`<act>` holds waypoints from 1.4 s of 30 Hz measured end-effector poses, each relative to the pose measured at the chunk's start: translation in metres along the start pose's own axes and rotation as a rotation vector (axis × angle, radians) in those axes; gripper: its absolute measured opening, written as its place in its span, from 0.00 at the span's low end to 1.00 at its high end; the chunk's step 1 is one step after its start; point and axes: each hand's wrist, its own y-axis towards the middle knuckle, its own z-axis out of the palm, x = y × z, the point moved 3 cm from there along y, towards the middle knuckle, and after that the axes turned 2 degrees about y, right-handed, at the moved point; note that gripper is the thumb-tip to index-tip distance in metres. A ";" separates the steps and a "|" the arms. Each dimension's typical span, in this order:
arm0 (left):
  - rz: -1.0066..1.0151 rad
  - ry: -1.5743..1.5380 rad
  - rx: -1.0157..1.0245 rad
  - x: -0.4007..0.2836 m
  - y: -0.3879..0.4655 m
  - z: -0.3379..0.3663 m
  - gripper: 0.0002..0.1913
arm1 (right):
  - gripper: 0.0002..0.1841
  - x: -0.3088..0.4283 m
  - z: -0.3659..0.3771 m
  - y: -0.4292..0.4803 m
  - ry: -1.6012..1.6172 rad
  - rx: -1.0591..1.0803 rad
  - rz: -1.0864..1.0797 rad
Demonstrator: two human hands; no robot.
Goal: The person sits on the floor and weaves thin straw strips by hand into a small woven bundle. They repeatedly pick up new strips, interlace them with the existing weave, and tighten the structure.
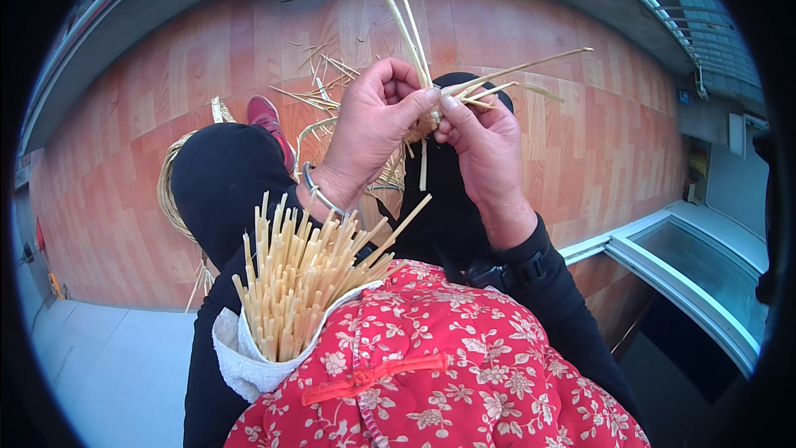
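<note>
Between my knees, my left hand (379, 115) pinches the crossing point of several straw stalks (404, 18), thumb against fingertips. Two long stalks rise from it towards the top of the view. Close beside it, almost touching, my right hand (485, 143) grips the same straw with thumb and fingers, and more stalks (528, 65) fan out to the right. A short woven straw part shows below the fingertips, partly hidden by my hands. A thick bundle of cut straw stalks (295, 280) stands upright in a white cloth wrap (239, 361) at my left side, against the red floral garment.
Straw scraps (326, 84) lie on the wood-pattern floor (155, 168) beyond my left hand. A coiled straw braid (166, 190) hangs around my left knee. A red shoe (270, 124) is near it. A white-framed glass panel (690, 261) stands at right, a metal railing (703, 12) at upper right.
</note>
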 end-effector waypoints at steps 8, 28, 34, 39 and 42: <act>0.372 0.622 -0.077 -0.015 -0.007 0.010 0.10 | 0.08 0.007 0.000 0.004 -0.106 0.019 -0.022; -0.069 -0.081 0.126 0.004 -0.005 0.005 0.08 | 0.10 0.017 0.009 -0.002 -0.601 0.007 -0.524; 0.000 0.115 0.066 -0.004 -0.005 0.004 0.09 | 0.16 0.011 -0.005 0.003 -0.095 0.084 0.018; -0.033 -0.001 0.051 0.000 -0.003 0.000 0.08 | 0.07 0.003 -0.004 0.005 0.072 0.062 0.111; -0.124 -0.200 0.019 0.003 -0.003 -0.002 0.08 | 0.07 -0.001 -0.003 0.005 0.175 0.018 0.143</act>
